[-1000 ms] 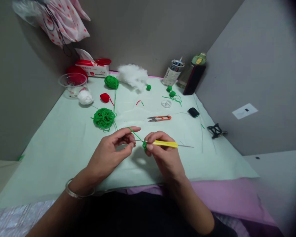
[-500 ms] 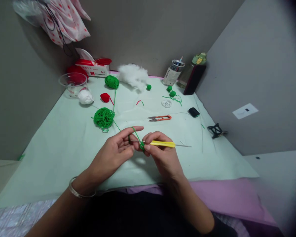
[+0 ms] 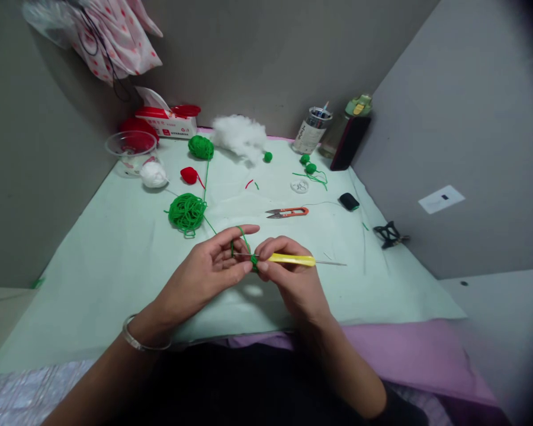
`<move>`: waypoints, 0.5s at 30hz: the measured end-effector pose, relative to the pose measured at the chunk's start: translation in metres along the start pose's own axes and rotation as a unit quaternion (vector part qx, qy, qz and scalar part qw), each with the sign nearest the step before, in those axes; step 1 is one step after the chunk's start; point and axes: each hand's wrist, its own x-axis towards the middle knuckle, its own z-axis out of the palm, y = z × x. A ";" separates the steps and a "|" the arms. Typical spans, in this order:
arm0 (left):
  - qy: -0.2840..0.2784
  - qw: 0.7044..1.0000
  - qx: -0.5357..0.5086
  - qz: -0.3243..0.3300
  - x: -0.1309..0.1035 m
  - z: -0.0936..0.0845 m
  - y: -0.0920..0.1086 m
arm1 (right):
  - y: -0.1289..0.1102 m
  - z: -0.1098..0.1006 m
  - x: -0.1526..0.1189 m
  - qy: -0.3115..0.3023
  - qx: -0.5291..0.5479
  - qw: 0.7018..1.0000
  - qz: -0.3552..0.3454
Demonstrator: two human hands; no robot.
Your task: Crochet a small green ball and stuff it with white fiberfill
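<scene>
My right hand [image 3: 295, 278] is closed around a crochet hook [image 3: 292, 259] with a yellow handle; its thin metal shaft points left. A small piece of green crochet work [image 3: 254, 261] sits on the shaft between the fingertips of both hands. My left hand [image 3: 211, 269] pinches that piece with the thumb, while its index finger is stretched out with green yarn looped over it. From there the yarn runs back to a loose heap of green yarn [image 3: 187, 213] on the left. The hook's tip lies near the left fingers.
Orange thread snips [image 3: 288, 212] lie ahead of my hands. Behind are white stuffing [image 3: 240, 137], a green yarn ball [image 3: 201, 147], a red yarn ball [image 3: 189, 175], a white yarn ball [image 3: 154, 175] and a pen holder [image 3: 312, 131]. A black claw clip [image 3: 389, 235] lies at right.
My left thumb has moved right and up onto the green crochet work. The piece and the hook have shifted slightly left.
</scene>
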 end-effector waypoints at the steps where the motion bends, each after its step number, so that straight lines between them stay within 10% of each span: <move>1: 0.000 1.000 -0.002 0.001 0.000 0.000 -0.001 | 0.000 0.000 -0.001 0.000 -0.021 1.000 -0.010; 15: 0.001 1.000 -0.026 0.003 0.002 -0.001 -0.002 | 0.000 0.001 -0.002 -0.003 -0.017 1.000 -0.011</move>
